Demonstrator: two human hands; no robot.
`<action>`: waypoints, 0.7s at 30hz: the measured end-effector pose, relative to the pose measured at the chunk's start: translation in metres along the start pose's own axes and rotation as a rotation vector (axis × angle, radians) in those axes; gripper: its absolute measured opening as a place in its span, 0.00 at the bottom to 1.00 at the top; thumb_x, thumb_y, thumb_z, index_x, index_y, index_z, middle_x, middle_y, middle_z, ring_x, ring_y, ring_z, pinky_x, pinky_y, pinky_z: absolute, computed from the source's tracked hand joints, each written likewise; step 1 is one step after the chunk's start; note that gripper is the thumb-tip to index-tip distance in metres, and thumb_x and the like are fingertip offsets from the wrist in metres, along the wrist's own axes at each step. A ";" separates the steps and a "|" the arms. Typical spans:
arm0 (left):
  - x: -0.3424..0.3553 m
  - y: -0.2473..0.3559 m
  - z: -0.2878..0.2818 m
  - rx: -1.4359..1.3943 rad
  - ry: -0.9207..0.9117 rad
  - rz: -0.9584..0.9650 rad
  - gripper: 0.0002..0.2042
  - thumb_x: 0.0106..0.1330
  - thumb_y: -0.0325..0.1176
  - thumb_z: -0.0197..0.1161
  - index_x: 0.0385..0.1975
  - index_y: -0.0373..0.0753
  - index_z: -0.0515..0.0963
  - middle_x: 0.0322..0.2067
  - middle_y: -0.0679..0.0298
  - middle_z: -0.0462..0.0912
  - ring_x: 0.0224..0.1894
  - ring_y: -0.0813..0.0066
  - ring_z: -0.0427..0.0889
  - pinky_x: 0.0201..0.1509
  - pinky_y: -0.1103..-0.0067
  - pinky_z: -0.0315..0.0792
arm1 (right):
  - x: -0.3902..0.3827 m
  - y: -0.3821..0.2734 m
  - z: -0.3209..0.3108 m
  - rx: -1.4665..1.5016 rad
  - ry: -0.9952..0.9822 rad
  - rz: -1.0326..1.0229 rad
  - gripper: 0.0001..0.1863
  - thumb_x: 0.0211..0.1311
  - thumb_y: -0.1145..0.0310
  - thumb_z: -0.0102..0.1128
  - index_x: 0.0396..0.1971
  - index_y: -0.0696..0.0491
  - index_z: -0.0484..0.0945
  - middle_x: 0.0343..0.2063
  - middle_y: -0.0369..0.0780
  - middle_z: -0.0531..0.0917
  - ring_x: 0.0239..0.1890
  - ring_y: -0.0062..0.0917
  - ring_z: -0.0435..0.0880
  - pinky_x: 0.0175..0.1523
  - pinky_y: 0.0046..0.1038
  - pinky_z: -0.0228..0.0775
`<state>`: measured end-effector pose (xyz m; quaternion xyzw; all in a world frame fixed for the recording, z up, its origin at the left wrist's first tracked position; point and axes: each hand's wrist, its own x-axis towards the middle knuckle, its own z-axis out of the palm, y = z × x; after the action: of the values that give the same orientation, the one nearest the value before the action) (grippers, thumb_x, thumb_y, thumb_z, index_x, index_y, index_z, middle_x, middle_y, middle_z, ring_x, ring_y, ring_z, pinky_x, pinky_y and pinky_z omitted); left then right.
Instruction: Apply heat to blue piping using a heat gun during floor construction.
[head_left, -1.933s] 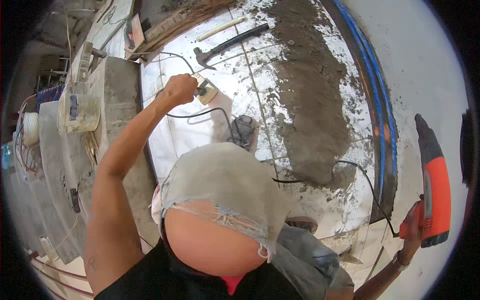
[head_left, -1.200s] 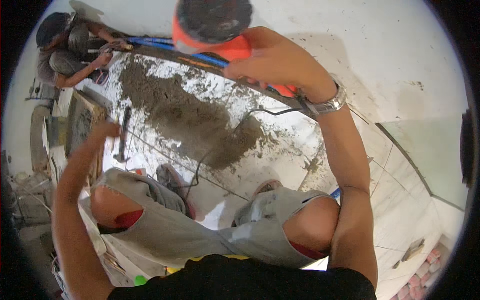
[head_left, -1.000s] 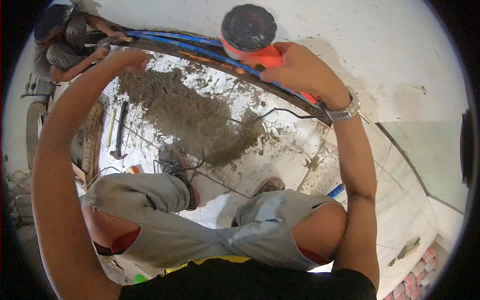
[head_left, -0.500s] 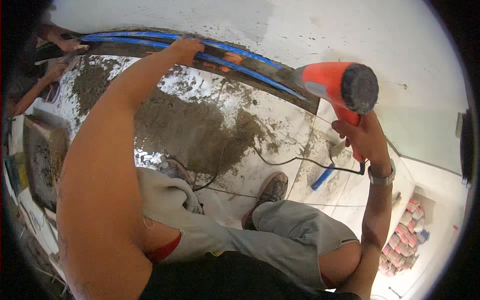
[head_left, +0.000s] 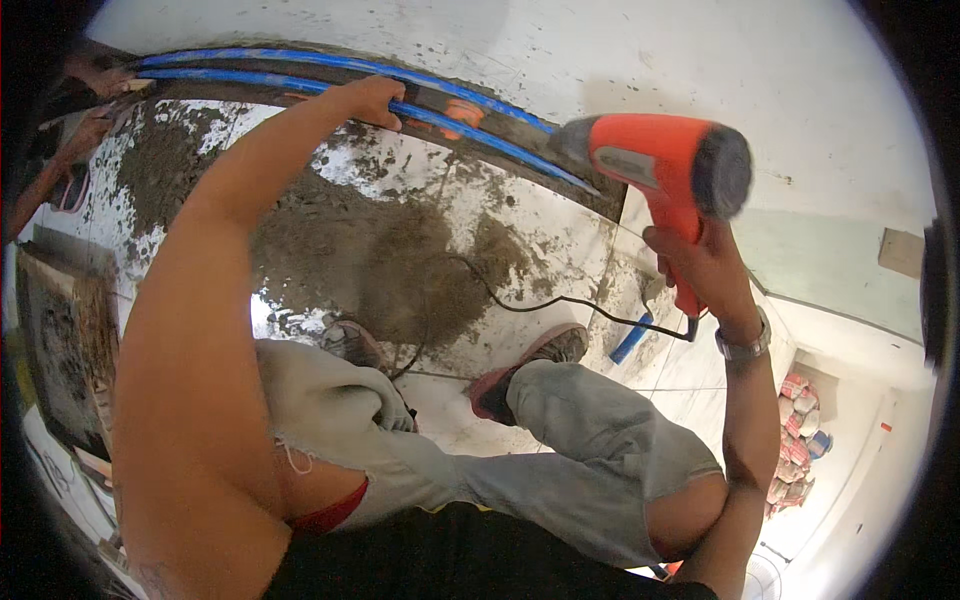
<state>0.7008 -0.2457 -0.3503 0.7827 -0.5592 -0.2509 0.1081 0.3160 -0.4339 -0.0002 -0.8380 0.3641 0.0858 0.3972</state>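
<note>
Two long blue pipes (head_left: 470, 138) run side by side in a channel along the foot of the white wall. My left hand (head_left: 370, 98) is closed around the nearer pipe, about midway along it. In my right hand (head_left: 708, 268) is an orange heat gun (head_left: 640, 150), gripped by its handle. Its dark nozzle points left, close to the right ends of the pipes; I cannot tell whether it touches them. A black cord (head_left: 530, 306) trails from the handle across the floor. Short orange pieces (head_left: 462, 115) sit in the channel behind the nearer pipe.
Wet mortar (head_left: 370, 250) covers much of the white tiles. A blue-handled tool (head_left: 630, 340) lies below the heat gun. Another person's hands (head_left: 88, 135) are at the pipes' left ends. A mortar-stained wooden trough (head_left: 65, 340) stands left; red-and-white bags (head_left: 795, 430) are stacked right.
The heat gun has shifted slightly left, its nozzle nearer the pipe ends and its side turned more into view. My left hand stays on the nearer pipe. The whole view has shifted a little.
</note>
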 end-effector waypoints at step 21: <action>-0.144 0.282 -0.030 -1.723 -0.262 -0.531 0.28 0.64 0.55 0.62 0.53 0.36 0.75 0.39 0.63 0.83 0.38 0.78 0.82 0.42 0.79 0.75 | 0.054 0.052 0.077 -0.324 -0.407 -0.370 0.29 0.41 0.56 0.78 0.36 0.63 0.76 0.27 0.53 0.82 0.32 0.42 0.84 0.38 0.34 0.75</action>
<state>0.4487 -0.2142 -0.1582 0.4994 0.0124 -0.6854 0.5298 0.3310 -0.4289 -0.1062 -0.9080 0.1001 0.2352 0.3320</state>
